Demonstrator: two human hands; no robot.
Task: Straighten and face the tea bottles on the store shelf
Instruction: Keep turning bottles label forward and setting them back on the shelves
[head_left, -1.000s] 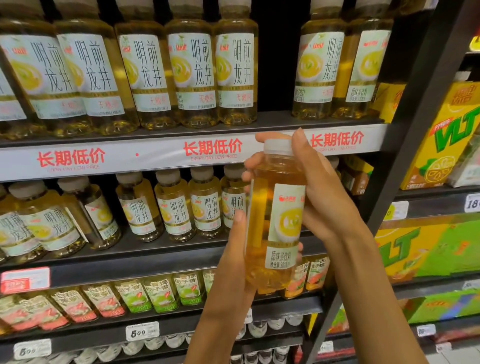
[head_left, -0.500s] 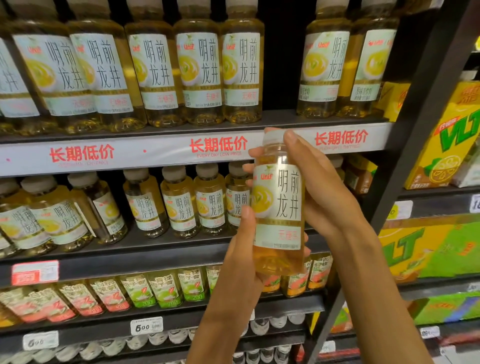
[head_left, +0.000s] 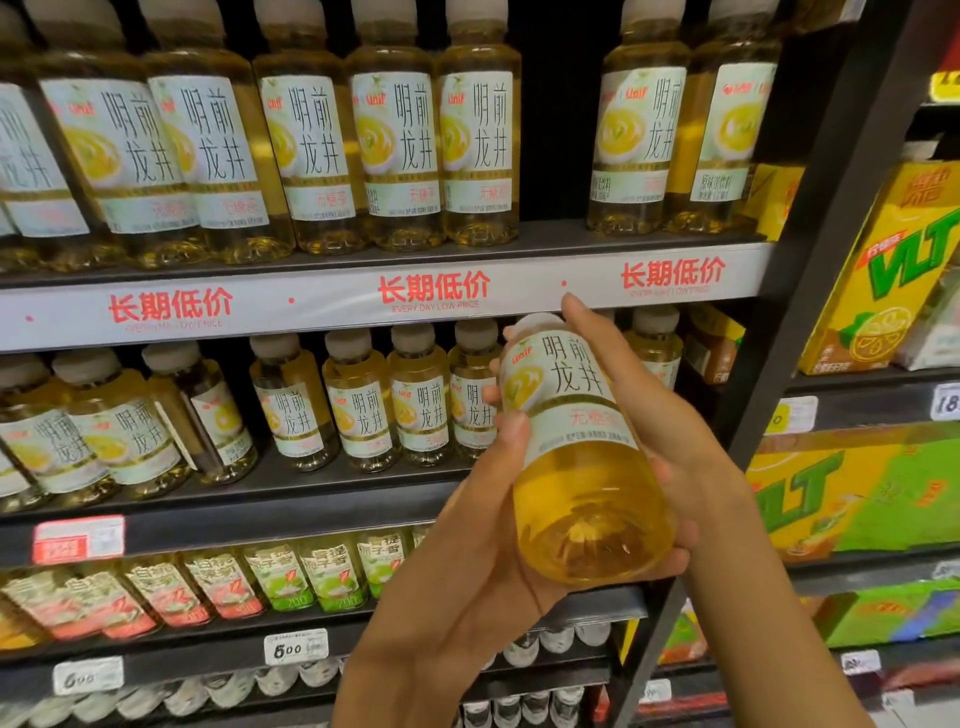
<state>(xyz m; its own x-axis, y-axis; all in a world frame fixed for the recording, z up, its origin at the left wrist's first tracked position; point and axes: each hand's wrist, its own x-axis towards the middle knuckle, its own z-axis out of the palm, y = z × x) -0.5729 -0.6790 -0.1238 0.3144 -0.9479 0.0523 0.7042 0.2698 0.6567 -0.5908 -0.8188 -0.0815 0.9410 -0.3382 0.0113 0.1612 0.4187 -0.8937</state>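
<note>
Tilting since a second ago, cap away and label now facing us, the bottle (head_left: 571, 415) is sitting between our left hand (head_left: 467, 525) and right hand (head_left: 670, 436), both clasping its full, slick, heavy-looking body.

We count seven tea bottles (head_left: 395, 140) on the top shelf (head_left: 363, 306), one held bottle (head_left: 576, 447), two hands (head_left: 467, 545).

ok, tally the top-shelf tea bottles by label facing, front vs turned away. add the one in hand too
front-facing bottles, top shelf: 7 (leftmost cut off by the frame)
turned bottle, top shelf, far right: 1
held bottle, label front: 1
Total: 9
</note>
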